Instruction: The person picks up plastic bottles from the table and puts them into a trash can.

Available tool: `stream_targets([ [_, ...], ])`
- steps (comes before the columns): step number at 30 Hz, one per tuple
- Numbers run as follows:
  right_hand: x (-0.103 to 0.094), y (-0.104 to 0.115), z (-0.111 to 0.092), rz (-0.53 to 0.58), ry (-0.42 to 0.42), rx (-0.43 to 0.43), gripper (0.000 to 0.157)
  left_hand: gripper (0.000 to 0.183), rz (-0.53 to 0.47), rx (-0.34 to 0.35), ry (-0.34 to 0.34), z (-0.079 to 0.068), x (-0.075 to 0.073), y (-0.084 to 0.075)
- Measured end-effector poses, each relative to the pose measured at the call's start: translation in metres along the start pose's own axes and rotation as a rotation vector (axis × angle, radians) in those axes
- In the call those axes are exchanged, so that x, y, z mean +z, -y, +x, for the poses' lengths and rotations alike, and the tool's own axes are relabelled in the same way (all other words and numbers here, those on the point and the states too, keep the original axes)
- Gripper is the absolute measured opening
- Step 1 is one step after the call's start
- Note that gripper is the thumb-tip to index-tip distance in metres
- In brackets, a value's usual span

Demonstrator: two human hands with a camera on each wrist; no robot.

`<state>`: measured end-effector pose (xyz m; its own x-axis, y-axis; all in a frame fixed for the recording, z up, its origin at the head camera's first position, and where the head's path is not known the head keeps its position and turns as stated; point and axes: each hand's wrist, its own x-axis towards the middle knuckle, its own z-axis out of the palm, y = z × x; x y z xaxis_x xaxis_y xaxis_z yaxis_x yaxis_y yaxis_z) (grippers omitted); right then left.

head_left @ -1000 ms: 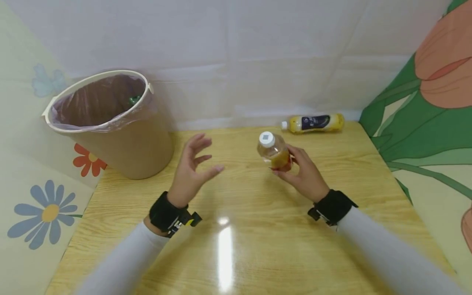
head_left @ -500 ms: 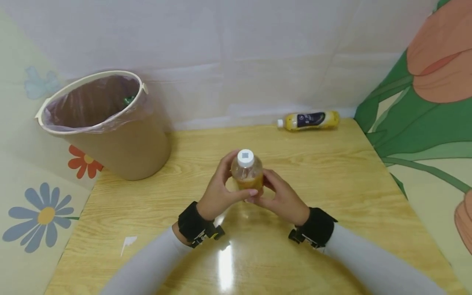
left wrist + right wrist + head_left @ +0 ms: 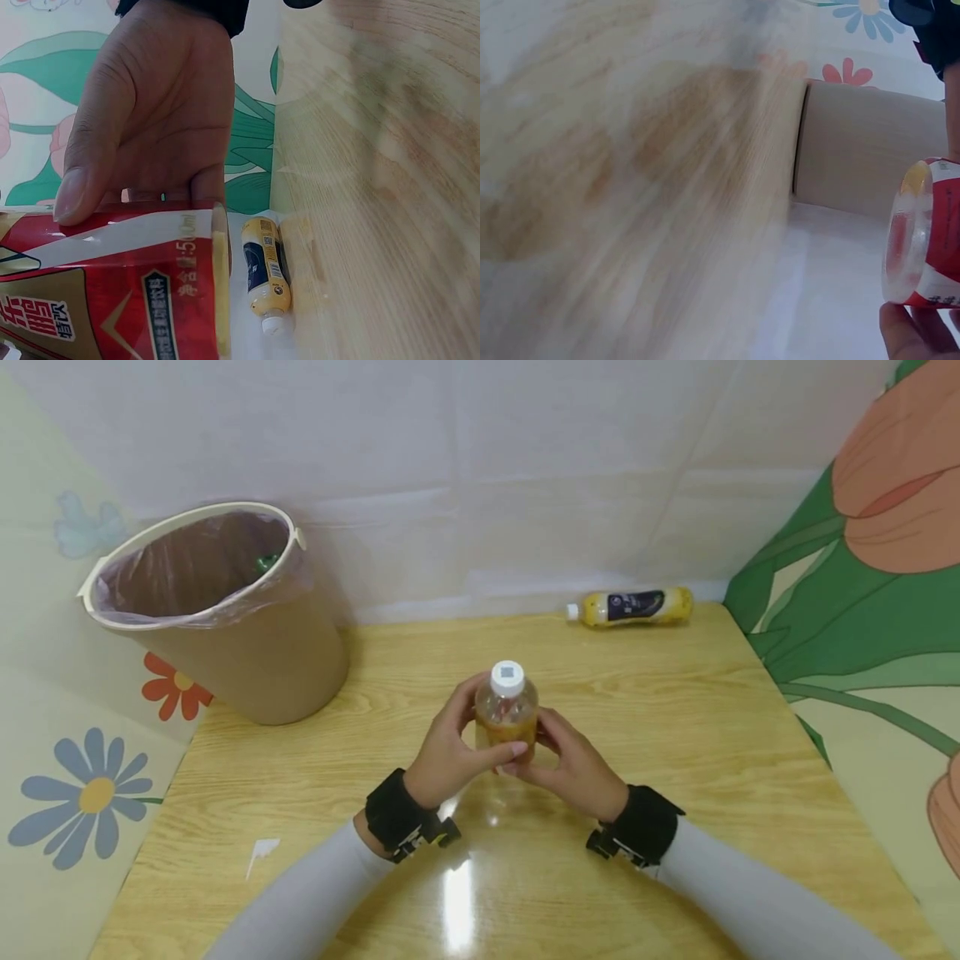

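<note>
A clear drink bottle (image 3: 510,714) with a white cap and a red and gold label (image 3: 112,285) stands upright between my hands. Amber liquid fills its lower part. My left hand (image 3: 446,747) curls round its left side, the thumb across the near face. On the other side my right hand (image 3: 573,764) grips the bottle low down. In the right wrist view, a gap separates the bottle's base (image 3: 513,758) from the tabletop. Some of the fingers are hidden behind the bottle.
A beige bin (image 3: 292,652) with a thin plastic liner stands at the back left, something green inside it. A second bottle (image 3: 633,607), yellow with a dark label, lies on its side by the back wall. A small white patch (image 3: 262,850) shows on the wooden table (image 3: 600,893).
A second ago only my right hand held the bottle, farther right, and my left hand was free. The bottle has come left and nearer, and both hands grip it; since half a second ago little differs.
</note>
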<state>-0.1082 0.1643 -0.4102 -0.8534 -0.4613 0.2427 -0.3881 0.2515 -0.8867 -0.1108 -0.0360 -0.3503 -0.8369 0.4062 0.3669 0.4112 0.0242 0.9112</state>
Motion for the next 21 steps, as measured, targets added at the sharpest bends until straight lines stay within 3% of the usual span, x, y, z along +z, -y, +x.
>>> stream_targets([
  [6,-0.008,0.028,0.007,-0.016,0.026,-0.007,0.074,0.072,0.023,0.018,-0.027,0.004,-0.007,-0.004],
  [9,-0.017,0.025,0.013,-0.055,0.023,-0.02,0.077,0.073,0.055,0.054,-0.072,0.007,-0.017,-0.008],
  [14,-0.045,-0.012,0.023,-0.184,-0.045,-0.002,0.076,0.075,0.115,0.148,-0.191,0.013,-0.046,-0.022],
  [17,-0.068,-0.04,0.029,-0.239,-0.073,0.051,0.073,0.074,0.107,0.211,-0.295,0.016,-0.071,-0.032],
  [21,-0.104,-0.061,0.039,-0.301,-0.116,0.14,0.071,0.07,0.102,0.313,-0.457,0.018,-0.104,-0.051],
])
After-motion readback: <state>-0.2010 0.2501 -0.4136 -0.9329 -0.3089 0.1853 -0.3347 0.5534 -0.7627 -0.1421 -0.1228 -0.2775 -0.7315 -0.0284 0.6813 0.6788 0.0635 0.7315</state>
